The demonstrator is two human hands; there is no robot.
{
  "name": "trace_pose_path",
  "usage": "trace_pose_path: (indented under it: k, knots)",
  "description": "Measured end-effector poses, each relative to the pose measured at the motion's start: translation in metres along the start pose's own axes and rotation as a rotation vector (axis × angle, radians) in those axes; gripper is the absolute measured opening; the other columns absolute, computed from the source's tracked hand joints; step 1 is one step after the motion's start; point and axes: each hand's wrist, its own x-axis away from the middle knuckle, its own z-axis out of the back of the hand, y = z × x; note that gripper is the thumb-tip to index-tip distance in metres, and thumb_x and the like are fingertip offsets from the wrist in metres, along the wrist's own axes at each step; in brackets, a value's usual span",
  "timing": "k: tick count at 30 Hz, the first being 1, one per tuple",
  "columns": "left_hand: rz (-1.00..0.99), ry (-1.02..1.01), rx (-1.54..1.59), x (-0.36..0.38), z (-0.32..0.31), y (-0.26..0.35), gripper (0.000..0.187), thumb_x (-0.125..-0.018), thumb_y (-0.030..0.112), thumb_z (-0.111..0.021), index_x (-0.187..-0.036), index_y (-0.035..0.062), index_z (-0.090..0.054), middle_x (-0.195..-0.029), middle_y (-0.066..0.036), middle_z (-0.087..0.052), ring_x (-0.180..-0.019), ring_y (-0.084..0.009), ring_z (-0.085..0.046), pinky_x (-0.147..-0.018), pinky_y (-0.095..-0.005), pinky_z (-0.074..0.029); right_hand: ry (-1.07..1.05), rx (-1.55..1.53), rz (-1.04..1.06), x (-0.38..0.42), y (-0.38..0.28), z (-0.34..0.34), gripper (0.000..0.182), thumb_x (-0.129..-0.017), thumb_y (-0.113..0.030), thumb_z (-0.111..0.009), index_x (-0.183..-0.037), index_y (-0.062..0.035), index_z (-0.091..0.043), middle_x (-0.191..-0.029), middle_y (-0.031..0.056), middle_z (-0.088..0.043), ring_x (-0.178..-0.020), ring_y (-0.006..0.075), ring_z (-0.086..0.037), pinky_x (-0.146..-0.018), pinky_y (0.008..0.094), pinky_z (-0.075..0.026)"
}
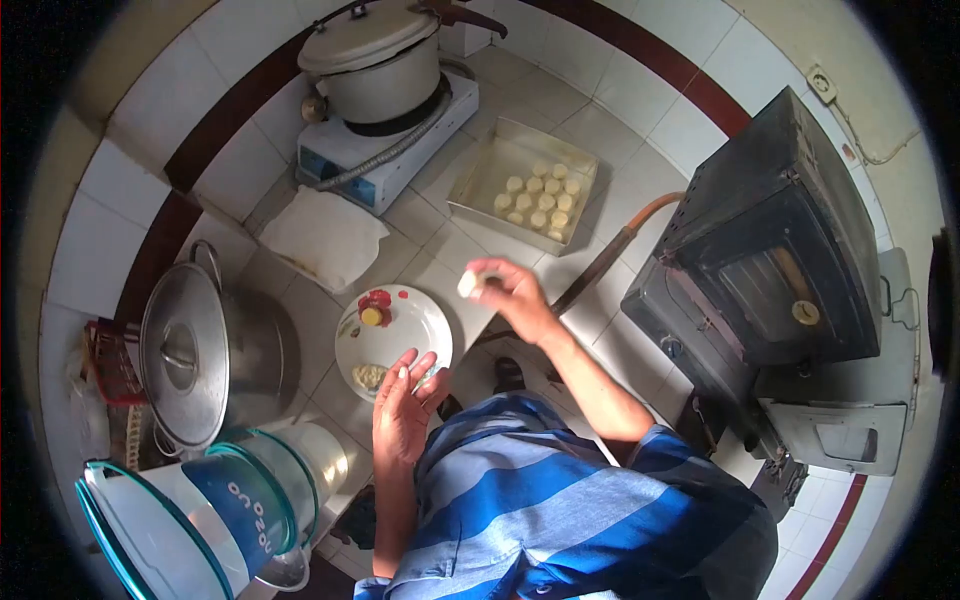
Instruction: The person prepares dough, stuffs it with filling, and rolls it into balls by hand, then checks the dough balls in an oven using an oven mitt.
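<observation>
A small, pale, round dough piece (467,284) is pinched between the fingers of my right hand (512,295), held up to the right of the plate. My left hand (402,415) is turned palm up over the plate's near edge, its fingers apart and nothing visible in the palm. The white plate (430,325) has a red flower pattern. On it lie a yellowish round piece (372,316) and a little heap of pale, crumbly bits (369,376). Farther back, a square metal tray (480,180) holds several pale round dough pieces (538,200) in rows.
A pressure cooker (385,80) stands on a gas stove (350,165) at the back left. White paper (325,238) lies before it. At left are a large lidded pot (185,355) and a plastic tub (215,510). A black oven (770,240) is at right.
</observation>
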Motion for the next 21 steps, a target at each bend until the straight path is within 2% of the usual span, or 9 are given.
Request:
trace_pose_path:
  k: [2, 5, 7, 9, 12, 13, 15, 18, 21]
  knots:
    - [-0.018, 0.019, 0.032, -0.001, 0.000, 0.000, 0.060, -0.103, 0.038, -0.061, -0.149, 0.0061, -0.041, -0.144, -0.018, -0.055, -0.122, -0.0316, -0.062, -0.104, -0.0464, -0.051, 0.183, 0.122, 0.052, -0.030, -0.006, 0.037, 0.042, -0.091, -0.008, -0.073, -0.133, -0.0057, -0.065, -0.110, 0.0058, -0.073, -0.100, 0.0131, -0.068, -0.091, 0.0299, -0.055]
    - [-0.050, 0.167, 0.181, -0.004, 0.008, -0.003, 0.043, -0.103, 0.020, -0.062, -0.140, 0.0017, -0.049, -0.132, -0.016, -0.064, -0.115, -0.0299, -0.067, -0.097, -0.0423, -0.056, 0.346, 0.333, 0.025, -0.079, -0.008, 0.099, 0.040, -0.088, -0.013, -0.078, -0.126, -0.0073, -0.069, -0.115, 0.0082, -0.073, -0.100, 0.0170, -0.068, -0.089, 0.0324, -0.056]
    - [-0.067, 0.197, 0.193, -0.004, 0.014, -0.006, 0.042, -0.103, 0.020, -0.062, -0.138, 0.0016, -0.050, -0.132, -0.016, -0.064, -0.115, -0.0303, -0.067, -0.097, -0.0421, -0.056, 0.384, 0.396, 0.037, -0.112, -0.003, 0.132, 0.038, -0.088, -0.013, -0.077, -0.124, -0.0071, -0.069, -0.116, 0.0094, -0.073, -0.098, 0.0181, -0.069, -0.087, 0.0319, -0.056]
    - [-0.105, 0.237, 0.209, -0.002, 0.014, -0.010, 0.039, -0.103, 0.019, -0.063, -0.136, 0.0016, -0.052, -0.131, -0.016, -0.064, -0.115, -0.0305, -0.066, -0.096, -0.0416, -0.057, 0.483, 0.641, 0.171, -0.145, 0.002, 0.159, 0.035, -0.086, -0.015, -0.076, -0.119, -0.0051, -0.070, -0.111, 0.0137, -0.074, -0.093, 0.0232, -0.071, -0.084, 0.0335, -0.055]
    - [-0.127, 0.262, 0.212, 0.000, 0.015, -0.015, 0.037, -0.102, 0.018, -0.063, -0.134, 0.0015, -0.053, -0.131, -0.015, -0.064, -0.114, -0.0302, -0.066, -0.096, -0.0419, -0.056, 0.432, 0.952, 0.219, -0.185, 0.008, 0.189, 0.036, -0.083, -0.019, -0.077, -0.115, -0.0039, -0.070, -0.104, 0.0168, -0.074, -0.091, 0.0310, -0.072, -0.083, 0.0380, -0.056]
    - [-0.127, 0.269, 0.211, 0.001, 0.014, -0.016, 0.037, -0.102, 0.018, -0.063, -0.134, 0.0015, -0.053, -0.131, -0.015, -0.064, -0.114, -0.0302, -0.066, -0.096, -0.0419, -0.056, 0.427, 0.949, 0.215, -0.197, 0.012, 0.195, 0.036, -0.083, -0.019, -0.077, -0.115, -0.0039, -0.070, -0.104, 0.0168, -0.074, -0.091, 0.0310, -0.072, -0.083, 0.0380, -0.056]
    - [-0.131, 0.286, 0.248, 0.002, 0.010, -0.019, 0.036, -0.103, 0.018, -0.062, -0.134, 0.0015, -0.053, -0.130, -0.015, -0.064, -0.113, -0.0293, -0.067, -0.096, -0.0415, -0.057, 0.342, 1.112, 0.329, -0.213, 0.019, 0.203, 0.037, -0.080, -0.023, -0.077, -0.112, -0.0042, -0.072, -0.101, 0.0164, -0.074, -0.095, 0.0362, -0.070, -0.086, 0.0440, -0.056]
    - [-0.111, 0.351, 0.242, 0.000, 0.006, -0.023, 0.036, -0.103, 0.018, -0.062, -0.133, 0.0015, -0.053, -0.128, -0.015, -0.065, -0.111, -0.0284, -0.068, -0.096, -0.0409, -0.058, 0.304, 1.252, 0.249, -0.229, 0.025, 0.210, 0.035, -0.081, -0.025, -0.076, -0.111, -0.0061, -0.074, -0.105, 0.0162, -0.074, -0.100, 0.0374, -0.069, -0.089, 0.0468, -0.056]
    - [-0.113, 0.354, 0.248, -0.002, 0.001, -0.022, 0.035, -0.104, 0.018, -0.062, -0.133, 0.0015, -0.053, -0.127, -0.015, -0.066, -0.109, -0.0278, -0.068, -0.096, -0.0403, -0.058, 0.280, 1.298, 0.192, -0.237, 0.029, 0.211, 0.035, -0.081, -0.025, -0.077, -0.110, -0.0050, -0.074, -0.105, 0.0189, -0.073, -0.100, 0.0359, -0.070, -0.088, 0.0445, -0.054]
